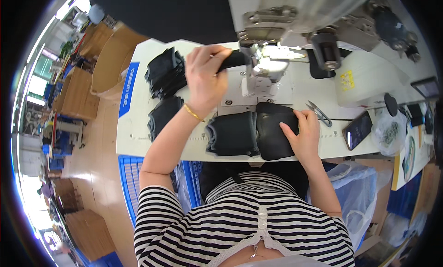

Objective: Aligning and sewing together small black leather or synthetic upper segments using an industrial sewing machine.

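My left hand [206, 78] pinches a dark piece [233, 60] at the sewing machine's head [266, 73]; my right hand [304, 133], thumb apart from fingers, rests on black padded pieces [277, 138], its grip unclear. I'd call this handling work at the machine; next probably calls for keeping the piece flat.
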